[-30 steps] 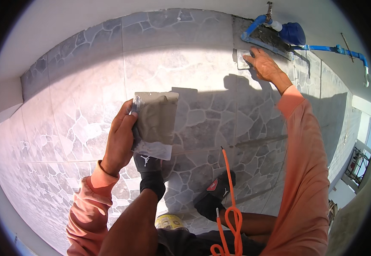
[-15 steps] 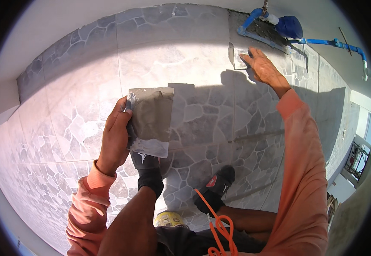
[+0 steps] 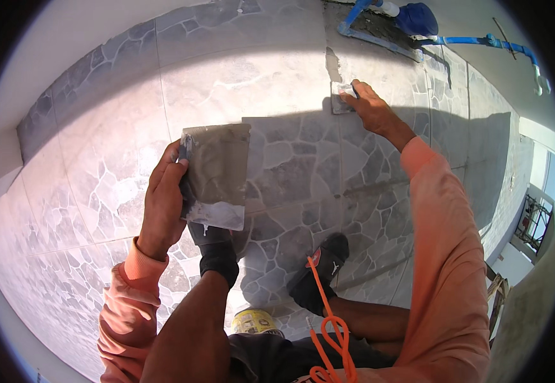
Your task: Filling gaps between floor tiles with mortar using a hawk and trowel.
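Left hand [image 3: 162,204]: our grip holds one trowel [image 3: 217,172].
Right hand [image 3: 370,105]: presses one small pad [image 3: 341,97] on floor [image 3: 258,70].

Strong sun, hard-edged shadows: person's shadow falls dark across the tiled floor [image 3: 277,76] mid-frame, far part lit bright w/ glare, near-washed. Heavy fisheye bend, black vignette at corners. Focus sharp at centre, softer twd rim.
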A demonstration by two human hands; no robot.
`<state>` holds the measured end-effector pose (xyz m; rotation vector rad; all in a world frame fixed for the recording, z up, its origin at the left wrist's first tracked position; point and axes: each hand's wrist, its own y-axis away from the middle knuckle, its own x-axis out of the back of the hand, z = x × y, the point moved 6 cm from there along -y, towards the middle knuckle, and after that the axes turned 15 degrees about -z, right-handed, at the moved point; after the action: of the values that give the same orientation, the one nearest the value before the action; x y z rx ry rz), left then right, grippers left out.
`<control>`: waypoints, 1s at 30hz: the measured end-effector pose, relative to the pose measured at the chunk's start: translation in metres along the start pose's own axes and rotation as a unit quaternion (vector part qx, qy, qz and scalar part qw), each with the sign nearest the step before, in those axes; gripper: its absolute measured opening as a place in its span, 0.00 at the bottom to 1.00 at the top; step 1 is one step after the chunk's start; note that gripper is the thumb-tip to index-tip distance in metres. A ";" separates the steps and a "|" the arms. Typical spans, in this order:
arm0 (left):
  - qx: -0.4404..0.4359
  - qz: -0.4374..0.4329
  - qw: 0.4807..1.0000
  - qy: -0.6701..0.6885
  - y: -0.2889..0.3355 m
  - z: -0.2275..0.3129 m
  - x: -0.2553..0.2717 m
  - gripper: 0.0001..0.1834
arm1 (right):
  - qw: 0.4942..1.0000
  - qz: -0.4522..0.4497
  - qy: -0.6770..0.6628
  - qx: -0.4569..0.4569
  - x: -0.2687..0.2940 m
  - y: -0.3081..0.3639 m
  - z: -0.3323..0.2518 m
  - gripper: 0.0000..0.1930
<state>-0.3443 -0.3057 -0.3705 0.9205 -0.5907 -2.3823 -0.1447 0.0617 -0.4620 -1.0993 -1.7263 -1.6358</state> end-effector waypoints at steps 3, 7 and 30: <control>0.007 -0.002 1.000 0.000 0.002 -0.004 0.000 0.25 | 0.995 0.033 0.087 -0.023 0.002 0.008 0.000 0.29; 0.006 -0.031 1.000 -0.005 0.003 -0.007 -0.002 0.26 | 0.996 0.000 0.080 -0.038 -0.008 0.017 -0.006 0.27; 0.038 -0.026 0.999 0.013 0.016 -0.037 -0.032 0.23 | 0.996 -0.050 0.057 -0.037 -0.057 0.072 -0.049 0.30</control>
<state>-0.2933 -0.3069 -0.3708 1.0096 -0.6600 -2.4049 -0.0620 -0.0015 -0.4611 -0.9466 -1.6819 -1.8004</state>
